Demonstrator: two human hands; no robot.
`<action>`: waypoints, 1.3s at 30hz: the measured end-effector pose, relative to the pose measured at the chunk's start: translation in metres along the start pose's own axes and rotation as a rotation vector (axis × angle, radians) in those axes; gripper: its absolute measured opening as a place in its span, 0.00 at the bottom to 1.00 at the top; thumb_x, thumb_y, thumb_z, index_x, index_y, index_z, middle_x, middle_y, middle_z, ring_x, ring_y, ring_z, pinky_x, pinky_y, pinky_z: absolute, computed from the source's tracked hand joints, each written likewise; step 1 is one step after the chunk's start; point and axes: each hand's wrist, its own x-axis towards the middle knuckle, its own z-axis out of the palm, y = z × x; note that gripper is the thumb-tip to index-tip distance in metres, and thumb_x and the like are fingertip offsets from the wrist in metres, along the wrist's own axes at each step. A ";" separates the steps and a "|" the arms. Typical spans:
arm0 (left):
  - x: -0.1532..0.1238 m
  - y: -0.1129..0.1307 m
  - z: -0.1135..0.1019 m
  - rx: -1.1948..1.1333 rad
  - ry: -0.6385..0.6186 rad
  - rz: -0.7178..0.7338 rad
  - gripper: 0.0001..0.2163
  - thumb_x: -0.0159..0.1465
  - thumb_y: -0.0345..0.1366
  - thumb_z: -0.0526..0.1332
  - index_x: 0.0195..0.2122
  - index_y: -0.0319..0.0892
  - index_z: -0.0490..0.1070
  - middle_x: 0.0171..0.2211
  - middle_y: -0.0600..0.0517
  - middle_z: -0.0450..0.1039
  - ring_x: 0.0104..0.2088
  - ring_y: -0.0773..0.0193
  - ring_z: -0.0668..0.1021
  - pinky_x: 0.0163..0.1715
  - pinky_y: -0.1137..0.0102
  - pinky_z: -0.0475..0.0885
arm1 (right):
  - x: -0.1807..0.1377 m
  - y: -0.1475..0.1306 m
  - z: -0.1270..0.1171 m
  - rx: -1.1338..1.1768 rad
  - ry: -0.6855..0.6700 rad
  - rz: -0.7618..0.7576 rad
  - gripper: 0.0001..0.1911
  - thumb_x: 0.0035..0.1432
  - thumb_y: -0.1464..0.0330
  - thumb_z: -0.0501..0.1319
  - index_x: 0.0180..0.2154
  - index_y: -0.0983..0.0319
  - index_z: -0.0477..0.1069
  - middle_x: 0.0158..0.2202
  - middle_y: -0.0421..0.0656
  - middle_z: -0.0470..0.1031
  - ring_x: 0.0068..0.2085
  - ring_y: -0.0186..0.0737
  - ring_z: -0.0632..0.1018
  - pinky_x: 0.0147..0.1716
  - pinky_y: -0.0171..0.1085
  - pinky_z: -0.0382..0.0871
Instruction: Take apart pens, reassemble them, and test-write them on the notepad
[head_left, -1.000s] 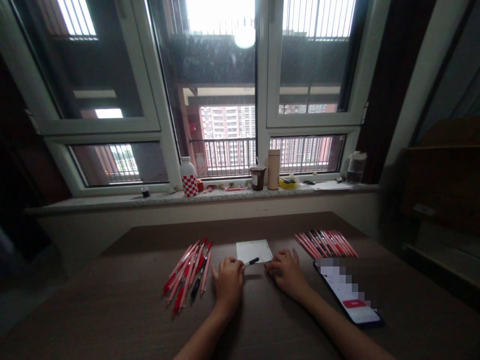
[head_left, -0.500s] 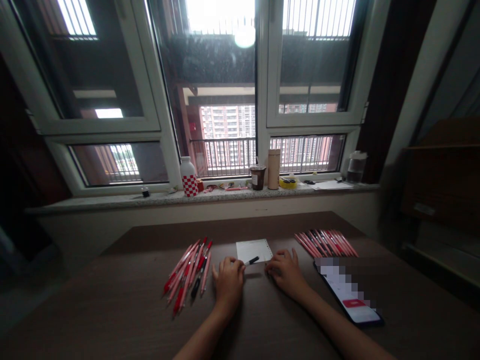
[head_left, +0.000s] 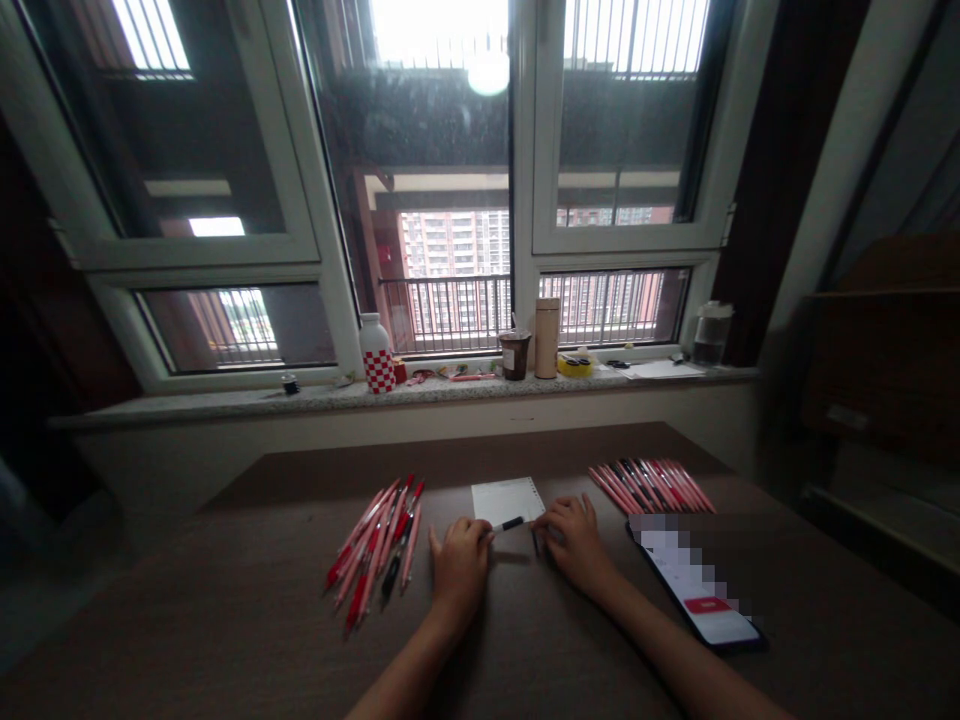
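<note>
I am gripping a slim pen with a black tip and pale barrel [head_left: 507,524] in my left hand [head_left: 459,563], my fingers curled around its rear end so that the black tip is sticking out toward my right hand [head_left: 574,541]. My right hand is resting knuckles-up on the dark brown wooden surface [head_left: 225,610], its fingers bent and pinching a small dark piece [head_left: 535,541] just past the pen's tip; it is too small for me to tell what it is. The two hands are sitting close together, with the pen's tip lying in the gap between them.

Just beyond my hands, a small white sheet of paper with a perforated edge [head_left: 508,497] is lying flat, and the pen is hovering over its near edge. To the outside of my left hand, a loose heap of red and pink pens [head_left: 377,549] is fanning out, with one black pen mixed in near its lower end. Beyond my right hand and to its outer side, a neat row of pink and red pens [head_left: 651,486] is lying side by side. Just beside my right wrist, a smartphone with a lit screen [head_left: 694,583] is lying face up.
</note>
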 end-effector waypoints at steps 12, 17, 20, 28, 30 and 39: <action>-0.002 0.004 -0.002 -0.010 0.018 0.102 0.08 0.63 0.37 0.56 0.39 0.51 0.74 0.39 0.54 0.73 0.46 0.61 0.72 0.61 0.44 0.38 | -0.001 0.002 0.003 0.035 0.024 -0.079 0.11 0.58 0.63 0.60 0.44 0.51 0.74 0.43 0.42 0.73 0.49 0.46 0.67 0.57 0.51 0.49; -0.002 0.006 -0.003 0.022 0.028 0.114 0.08 0.62 0.35 0.56 0.38 0.51 0.74 0.39 0.54 0.73 0.47 0.60 0.72 0.61 0.44 0.38 | -0.001 0.001 0.003 0.000 -0.001 -0.088 0.07 0.58 0.62 0.61 0.38 0.52 0.75 0.44 0.41 0.72 0.49 0.45 0.67 0.58 0.52 0.46; -0.002 0.005 -0.002 0.048 0.034 0.090 0.08 0.62 0.34 0.56 0.38 0.50 0.74 0.39 0.53 0.73 0.47 0.60 0.72 0.60 0.44 0.39 | -0.001 0.001 0.003 -0.014 -0.002 -0.078 0.06 0.57 0.64 0.62 0.38 0.53 0.75 0.44 0.41 0.73 0.50 0.45 0.67 0.59 0.53 0.43; -0.001 0.002 -0.001 0.044 0.055 0.033 0.08 0.63 0.34 0.54 0.37 0.50 0.73 0.40 0.54 0.73 0.46 0.60 0.72 0.60 0.45 0.41 | 0.000 0.006 0.000 0.050 0.039 -0.029 0.06 0.56 0.65 0.62 0.37 0.54 0.75 0.42 0.41 0.73 0.49 0.45 0.68 0.58 0.52 0.45; -0.001 0.003 -0.001 0.057 0.062 0.029 0.08 0.63 0.34 0.55 0.37 0.51 0.73 0.40 0.54 0.73 0.47 0.60 0.71 0.60 0.45 0.41 | 0.000 0.006 0.000 0.046 0.041 -0.026 0.06 0.56 0.64 0.62 0.37 0.53 0.76 0.42 0.42 0.73 0.49 0.45 0.68 0.57 0.51 0.47; -0.001 0.002 -0.002 0.047 0.094 -0.002 0.10 0.64 0.33 0.53 0.38 0.50 0.73 0.41 0.53 0.73 0.47 0.59 0.71 0.60 0.46 0.40 | 0.001 0.011 0.001 0.006 0.070 0.011 0.10 0.60 0.67 0.56 0.41 0.54 0.74 0.42 0.43 0.73 0.48 0.45 0.67 0.56 0.49 0.49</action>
